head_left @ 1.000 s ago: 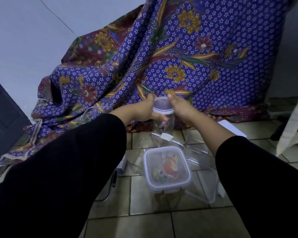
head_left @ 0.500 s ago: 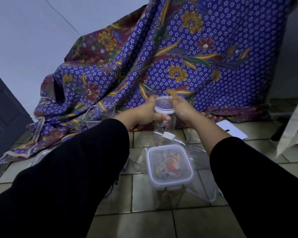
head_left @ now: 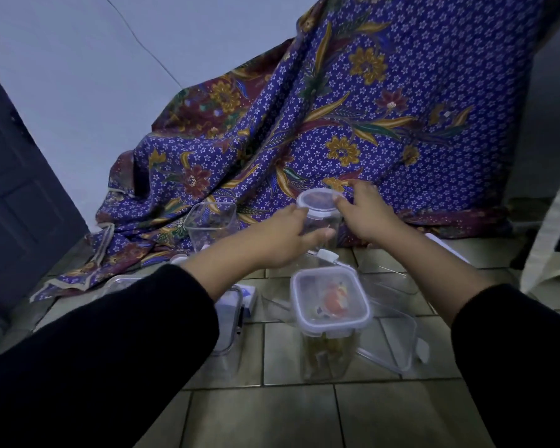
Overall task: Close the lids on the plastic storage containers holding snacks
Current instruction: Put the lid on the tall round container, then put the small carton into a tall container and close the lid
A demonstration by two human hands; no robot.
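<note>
Tiled floor [head_left: 272, 415], grey-green, with a blue floral batik cloth [head_left: 385, 118] draped down a pale wall [head_left: 94, 76] onto it. Landmark item: square container [head_left: 330, 321], clear plastic, upright on the tiles, its lid seated on top, a red and yellow snack visible through it. Beyond the square container: round jar [head_left: 322, 223], clear and upright, capped by a round lid [head_left: 317, 201]; its base is hidden, so contact with the floor cannot be told. Left hand [head_left: 282, 237]: reaches in from the near left of the square container, arm extended in a black sleeve [head_left: 110, 350], fingers curled around the jar's body, thumb lying across its near side. Right hand [head_left: 366, 216]: reaches in from the near right, wrist bent inward, thumb set on the lid's near rim, remaining fingers wrapped over the lid's far edge, clamping it. Beyond and left of the square container: open container [head_left: 212, 221], clear, lidless, standing at the cloth's hem. Touching the square container's right side: loose clear lid [head_left: 398, 337], lying flat on the tiles. Far left of the square container: dark door [head_left: 13, 205].
</note>
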